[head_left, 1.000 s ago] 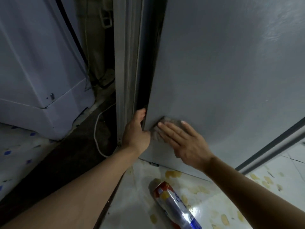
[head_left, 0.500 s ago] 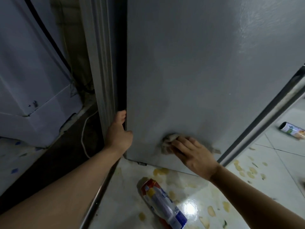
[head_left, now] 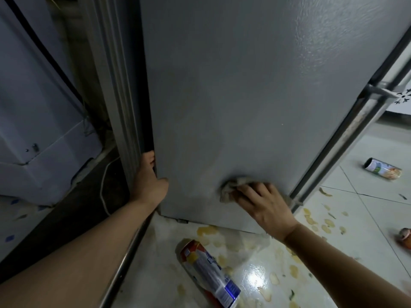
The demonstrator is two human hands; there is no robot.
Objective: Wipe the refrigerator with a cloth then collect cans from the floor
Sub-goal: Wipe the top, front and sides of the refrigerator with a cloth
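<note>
The grey refrigerator fills the middle of the view. My right hand presses a crumpled beige cloth flat against its lower side panel. My left hand grips the panel's left edge near the bottom, fingers curled behind it. A red, white and blue can lies on its side on the floor below my hands. A second can lies at the right, and part of an orange can shows at the right edge.
A white appliance stands at the left with a white cable on the dark floor beside it. The white tiled floor is wet and spotted with yellowish stains. A metal threshold strip runs along the floor.
My right hand has slid the cloth rightwards along the bottom of the panel. My left hand stays on the edge. The view has shifted, bringing cans at the right into sight.
</note>
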